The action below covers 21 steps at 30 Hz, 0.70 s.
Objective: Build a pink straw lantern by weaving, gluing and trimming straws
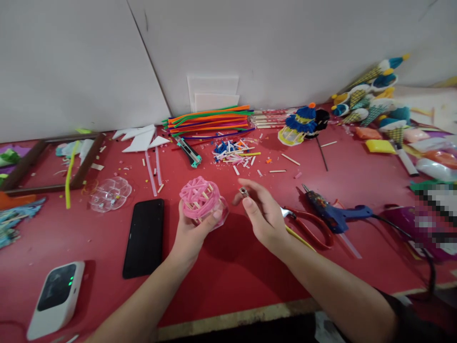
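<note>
My left hand [193, 228] is wrapped round a pink woven ball [200, 197] with small wooden sticks through it and a clear plastic piece under it, held just above the red table [228, 271]. My right hand [262, 212] hovers right beside the ball, thumb and forefinger pinching a tiny silvery metal piece [244, 192]. The other fingers of that hand are loosely spread.
A black phone [144, 237] and a white device [57, 297] lie to the left. Red-handled scissors [310, 227] and a blue glue gun [335, 214] sit to the right. Coloured pipe cleaners [210, 121], a utility knife [189, 152], cut bits [233, 151], a clear tray [110, 194] lie behind.
</note>
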Each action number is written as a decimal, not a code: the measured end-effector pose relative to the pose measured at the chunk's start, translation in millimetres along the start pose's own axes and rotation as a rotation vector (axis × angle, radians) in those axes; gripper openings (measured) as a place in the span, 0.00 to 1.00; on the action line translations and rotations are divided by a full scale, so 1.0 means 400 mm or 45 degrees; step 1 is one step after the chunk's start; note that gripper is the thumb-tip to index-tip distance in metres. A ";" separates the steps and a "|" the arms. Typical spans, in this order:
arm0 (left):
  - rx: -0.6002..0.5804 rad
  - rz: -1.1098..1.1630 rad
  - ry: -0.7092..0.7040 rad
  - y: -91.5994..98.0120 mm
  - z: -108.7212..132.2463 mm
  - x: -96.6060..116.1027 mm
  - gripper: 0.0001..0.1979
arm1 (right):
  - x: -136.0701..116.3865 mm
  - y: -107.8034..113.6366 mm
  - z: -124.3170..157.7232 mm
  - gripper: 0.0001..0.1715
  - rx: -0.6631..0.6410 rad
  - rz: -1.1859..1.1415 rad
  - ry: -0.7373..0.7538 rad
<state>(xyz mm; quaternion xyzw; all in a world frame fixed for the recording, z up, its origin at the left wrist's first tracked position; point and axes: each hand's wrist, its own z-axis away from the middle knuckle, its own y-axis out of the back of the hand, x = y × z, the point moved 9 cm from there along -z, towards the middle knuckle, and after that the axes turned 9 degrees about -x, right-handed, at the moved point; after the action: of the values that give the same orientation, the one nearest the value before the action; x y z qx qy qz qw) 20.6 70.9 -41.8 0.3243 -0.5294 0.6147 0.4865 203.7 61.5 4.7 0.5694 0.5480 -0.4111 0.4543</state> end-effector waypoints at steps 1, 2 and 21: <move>-0.012 0.007 0.002 -0.003 0.000 0.001 0.38 | 0.001 0.003 0.003 0.16 0.021 -0.015 0.015; -0.025 0.015 0.008 -0.007 0.000 0.001 0.38 | 0.003 0.003 0.006 0.15 0.032 -0.036 0.027; 0.019 -0.009 0.026 0.008 -0.001 -0.008 0.41 | 0.086 -0.028 -0.014 0.16 -0.063 -0.564 -0.430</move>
<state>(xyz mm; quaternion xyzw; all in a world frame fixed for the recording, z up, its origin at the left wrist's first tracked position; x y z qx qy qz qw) 18.8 70.7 -45.8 0.3233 -0.5188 0.6202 0.4917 194.4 75.2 -27.8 0.3480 0.5855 -0.5760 0.4520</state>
